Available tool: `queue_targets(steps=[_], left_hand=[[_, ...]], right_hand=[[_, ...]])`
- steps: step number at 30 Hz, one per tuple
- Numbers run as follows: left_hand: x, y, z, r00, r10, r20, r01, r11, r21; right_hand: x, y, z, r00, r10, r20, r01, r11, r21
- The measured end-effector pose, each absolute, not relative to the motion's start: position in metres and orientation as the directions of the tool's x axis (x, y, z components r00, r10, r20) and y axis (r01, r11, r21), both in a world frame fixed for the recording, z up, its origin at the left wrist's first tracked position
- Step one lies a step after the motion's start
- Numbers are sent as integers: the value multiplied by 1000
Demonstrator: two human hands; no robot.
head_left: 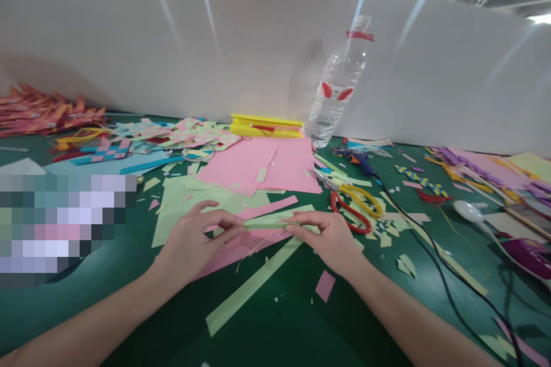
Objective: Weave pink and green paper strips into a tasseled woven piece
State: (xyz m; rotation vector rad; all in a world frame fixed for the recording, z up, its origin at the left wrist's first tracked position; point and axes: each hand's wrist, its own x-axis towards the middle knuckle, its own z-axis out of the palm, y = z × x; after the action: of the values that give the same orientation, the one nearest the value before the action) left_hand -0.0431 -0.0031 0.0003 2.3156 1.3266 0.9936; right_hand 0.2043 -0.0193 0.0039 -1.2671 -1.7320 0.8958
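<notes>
Between both hands, just above the table, stretches a narrow light green paper strip [267,225]. My left hand [204,232] pinches its left end between thumb and fingers. At the other end, my right hand [327,235] grips the strip the same way. Under and around them lie a pink paper strip [275,205], a larger pink paper piece [215,261] and a long green paper strip [249,292] slanting toward me. Green paper sheets [172,212] are spread to the left. Scissors [350,203] with red and yellow handles rest beyond my right hand.
Pink sheets [275,163] lie ahead, before a yellow roll [267,129]. A plastic bottle [338,89] leans against the wall. On the right are a glue gun [364,161] with a black cord, a purple-handled tool [527,255] and woven strips [422,180]. Paper scraps litter the green table [267,338].
</notes>
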Motion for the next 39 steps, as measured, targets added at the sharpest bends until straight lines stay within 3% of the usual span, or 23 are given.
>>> queue_targets(steps=[11,18,24,29,36,39], left_hand=[[-49,0,-1,330,872,362,638,-489,595],[-48,-1,-4,304,902,307,655,-432,620],[-49,0,-5,311,903,297,640,-430,637],[-50,1,-3,290,909,299,647,-416,638],[-67,16,4,45,982,181,658,-166,734],[-70,19,4,14,959,282,680,-216,700]], right_hand=[[207,-18,5,-222,935,275,446,348,-825],[208,-20,8,-124,979,165,474,204,-857],[209,-20,4,-137,961,242,453,278,-847],[212,-19,3,-130,966,223,510,258,-821],[220,-14,5,-29,966,257,594,223,-773],[221,-13,5,-43,960,278,607,246,-755]])
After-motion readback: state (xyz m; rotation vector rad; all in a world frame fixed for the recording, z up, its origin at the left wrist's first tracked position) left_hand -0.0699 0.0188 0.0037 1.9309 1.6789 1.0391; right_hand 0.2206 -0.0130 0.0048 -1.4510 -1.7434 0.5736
